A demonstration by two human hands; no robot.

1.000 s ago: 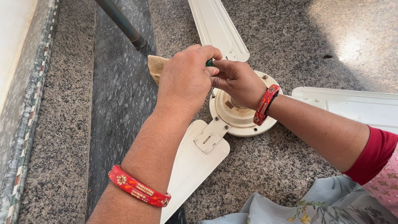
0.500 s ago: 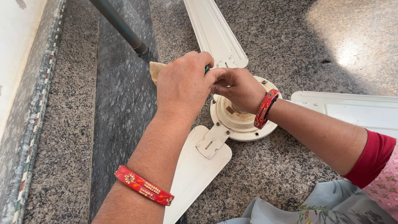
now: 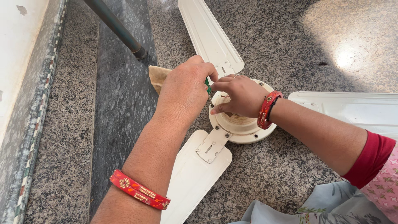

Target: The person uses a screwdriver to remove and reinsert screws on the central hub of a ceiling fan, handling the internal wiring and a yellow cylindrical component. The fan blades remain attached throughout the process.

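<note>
Speckled granite floor [image 3: 331,54] fills the view, with a darker polished granite strip [image 3: 120,108] running from 12 to 6 o'clock on the left and a white wall base [image 3: 20,54] at 9 o'clock. A cream ceiling fan lies flat on the floor: 3 blades, 1 blade [image 3: 209,37] toward 12 o'clock, 1 blade [image 3: 356,110] toward 3 o'clock, 1 blade [image 3: 190,178] toward 6 o'clock. A dark metal pipe [image 3: 118,29] slants from 11 o'clock down to the floor.

The round fan motor hub [image 3: 244,128] sits at frame centre, the blade brackets meeting it. Left hand [image 3: 186,93] is closed in a fist around a green-handled screwdriver [image 3: 207,86], only a sliver of handle and the thin shaft showing, tip down at the hub rim at its 10 o'clock. Right hand [image 3: 240,96] rests on the hub top, fingers curled and pinched near the screwdriver shaft; cannot tell if it grips anything. 1 red bangle [image 3: 268,110] on the right wrist, 1 red bangle [image 3: 139,190] on the left forearm. A tan cloth [image 3: 157,76] peeks out behind the left hand at 10 o'clock of the hub. Light blue fabric [image 3: 290,209] at 5 o'clock.
</note>
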